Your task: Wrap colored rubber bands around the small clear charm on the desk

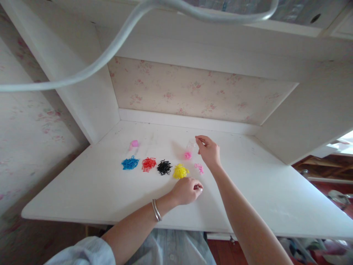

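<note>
Pale grey-white bent tube (pixel 132 27), closest to cam, runs from the L edge across the top of view. Lower down, a pale grey-blue cloth sleeve (pixel 85 252) is bunched on the person's L arm, w/ a shiny silver metal bangle (pixel 156 210) at the wrist. L hand (pixel 187 191) is low over the smooth white surface (pixel 275 184), just in front of a bright yellow heap of small loops (pixel 180 171); its grip is curled in like a loose fist, can't tell if anything's inside. R hand (pixel 210 151) is farther out, grip pinched, thumb & index tips together by the upper end of a small clear see-through container (pixel 191 149) w/ bright pink loops (pixel 188 155) in its near end; can't tell if the tips touch it or have hold of sth tiny, nor if it's upright. Few loose pink loops (pixel 199 168) lie btwn the two hands, R of the yellow heap. Row goes on to the L: black heap of loops (pixel 164 167), red heap of loops (pixel 149 164), blue heap of loops (pixel 130 163), all apart. Small pink piece (pixel 134 143) sits behind the blue one. Cream floral wallpaper (pixel 193 88) at back, btwn white side panels (pixel 311 110)
</note>
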`<state>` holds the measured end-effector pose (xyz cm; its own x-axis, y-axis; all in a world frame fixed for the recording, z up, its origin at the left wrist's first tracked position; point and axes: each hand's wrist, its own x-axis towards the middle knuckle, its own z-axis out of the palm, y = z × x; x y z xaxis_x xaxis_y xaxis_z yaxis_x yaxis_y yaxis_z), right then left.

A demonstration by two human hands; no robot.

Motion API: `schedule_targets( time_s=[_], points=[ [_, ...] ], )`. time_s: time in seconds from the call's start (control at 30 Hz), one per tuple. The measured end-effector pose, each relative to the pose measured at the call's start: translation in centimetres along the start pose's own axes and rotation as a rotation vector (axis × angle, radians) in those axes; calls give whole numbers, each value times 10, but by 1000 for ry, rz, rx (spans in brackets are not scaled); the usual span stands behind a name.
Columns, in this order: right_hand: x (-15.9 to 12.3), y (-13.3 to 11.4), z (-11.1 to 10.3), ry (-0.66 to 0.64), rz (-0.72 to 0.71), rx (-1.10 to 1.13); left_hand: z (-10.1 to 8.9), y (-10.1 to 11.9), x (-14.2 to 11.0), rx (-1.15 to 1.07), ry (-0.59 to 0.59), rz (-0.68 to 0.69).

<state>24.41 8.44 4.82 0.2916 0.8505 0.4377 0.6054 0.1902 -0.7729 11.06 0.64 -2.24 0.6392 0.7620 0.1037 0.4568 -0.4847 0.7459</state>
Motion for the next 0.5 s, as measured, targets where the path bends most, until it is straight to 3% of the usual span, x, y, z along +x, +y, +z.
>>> schedule_targets(
  time_s=[0.13,0.3,0.5],
  points=[
    [-6,14,-12,34,38,-2,-1,1,2,-11,-8,-41],
    [-35,59,-31,10,159,-102,-7,1,5,13,28,-59],
    [-82,96,-39,-44,236,-188,-28,3,19,306,127,-78]
  ],
)
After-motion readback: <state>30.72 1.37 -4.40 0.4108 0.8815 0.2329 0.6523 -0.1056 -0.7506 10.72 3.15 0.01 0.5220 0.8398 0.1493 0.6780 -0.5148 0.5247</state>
